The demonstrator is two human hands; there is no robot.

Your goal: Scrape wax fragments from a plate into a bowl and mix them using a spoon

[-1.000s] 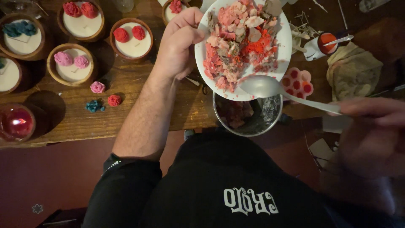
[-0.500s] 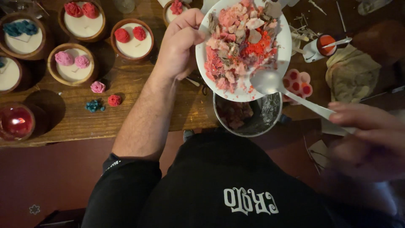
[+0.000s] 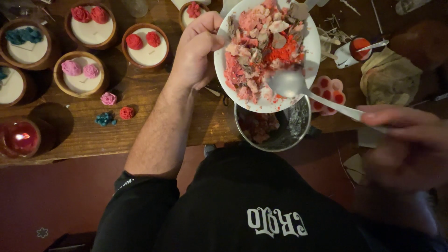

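My left hand grips the left rim of a white plate heaped with pink, red and grey wax chunks, tilted above a metal pot. My right hand, blurred at the right, holds a metal spoon by its handle. The spoon's bowl rests on the lower edge of the plate, just over the pot. A few wax pieces lie inside the pot.
Several wooden bowl candles topped with wax roses stand on the wooden table at the left. Loose small roses lie nearby. A lit red candle glows at the far left. A pink mould and crumpled cloth sit at the right.
The spoon has moved up from the pot's rim onto the lower part of the plate. My right hand has shifted slightly left and up. The plate stays held above the pot.
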